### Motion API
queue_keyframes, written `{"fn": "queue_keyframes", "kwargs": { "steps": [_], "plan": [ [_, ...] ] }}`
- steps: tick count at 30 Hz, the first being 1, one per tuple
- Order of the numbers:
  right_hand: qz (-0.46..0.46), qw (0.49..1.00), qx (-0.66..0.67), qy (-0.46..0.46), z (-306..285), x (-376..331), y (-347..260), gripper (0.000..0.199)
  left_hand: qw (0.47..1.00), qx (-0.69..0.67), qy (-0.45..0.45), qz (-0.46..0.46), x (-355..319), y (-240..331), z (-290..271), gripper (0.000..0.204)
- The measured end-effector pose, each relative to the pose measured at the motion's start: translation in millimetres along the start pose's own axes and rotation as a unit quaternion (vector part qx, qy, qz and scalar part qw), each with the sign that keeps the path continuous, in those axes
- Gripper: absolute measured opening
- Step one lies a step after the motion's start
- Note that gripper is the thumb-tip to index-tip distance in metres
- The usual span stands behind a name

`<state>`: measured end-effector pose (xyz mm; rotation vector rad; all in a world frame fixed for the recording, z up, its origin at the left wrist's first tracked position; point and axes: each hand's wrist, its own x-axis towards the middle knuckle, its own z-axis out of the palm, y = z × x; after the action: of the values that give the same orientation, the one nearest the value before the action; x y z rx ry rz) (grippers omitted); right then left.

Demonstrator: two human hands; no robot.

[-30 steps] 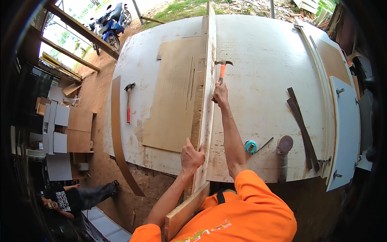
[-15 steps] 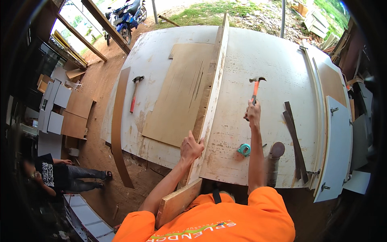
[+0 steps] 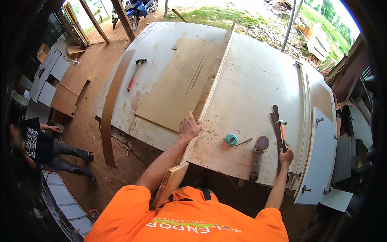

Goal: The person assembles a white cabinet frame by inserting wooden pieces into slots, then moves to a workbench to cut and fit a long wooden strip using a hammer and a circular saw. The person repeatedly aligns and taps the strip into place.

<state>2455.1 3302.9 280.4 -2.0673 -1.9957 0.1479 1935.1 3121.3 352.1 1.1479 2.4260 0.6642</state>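
Daylight pours in from the open far side, where the sky (image 3: 347, 14) burns to white with a blue fringe. The pale table (image 3: 258, 76) gleams softly there; the ground (image 3: 223, 176) under its near edge sinks into shadow. Table edges bow, black swallows the corners, yet the orange hammer (image 3: 282, 132) looks fairly sharp.

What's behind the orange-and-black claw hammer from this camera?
Dark brown strips and the white tabletop show behind it; whatever the claw hammer and right hand cover can't be seen.
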Motion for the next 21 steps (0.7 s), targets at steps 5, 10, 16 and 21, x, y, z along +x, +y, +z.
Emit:
{"fn": "queue_keyframes", "kwargs": {
  "steps": [5, 10, 16, 21],
  "plan": [
    [-0.043, 0.998, 0.048, -0.012, 33, -39, 45, 0.043, 0.999, 0.014, 0.016, 0.024, -15, 24, 24, 0.049],
    [-0.018, 0.999, 0.047, 0.019, 32, -66, 64, 0.052, 0.998, 0.027, -0.042, 0.038, -30, 54, 67, 0.052],
    [0.029, 0.939, 0.341, 0.025, -16, -180, 24, 0.043, 0.994, 0.060, -0.059, 0.065, -45, 76, 135, 0.050],
    [0.208, 0.717, 0.607, -0.273, -35, -356, -29, 0.065, 0.993, 0.066, -0.054, 0.086, -45, 65, 175, 0.047]
  ]
}}
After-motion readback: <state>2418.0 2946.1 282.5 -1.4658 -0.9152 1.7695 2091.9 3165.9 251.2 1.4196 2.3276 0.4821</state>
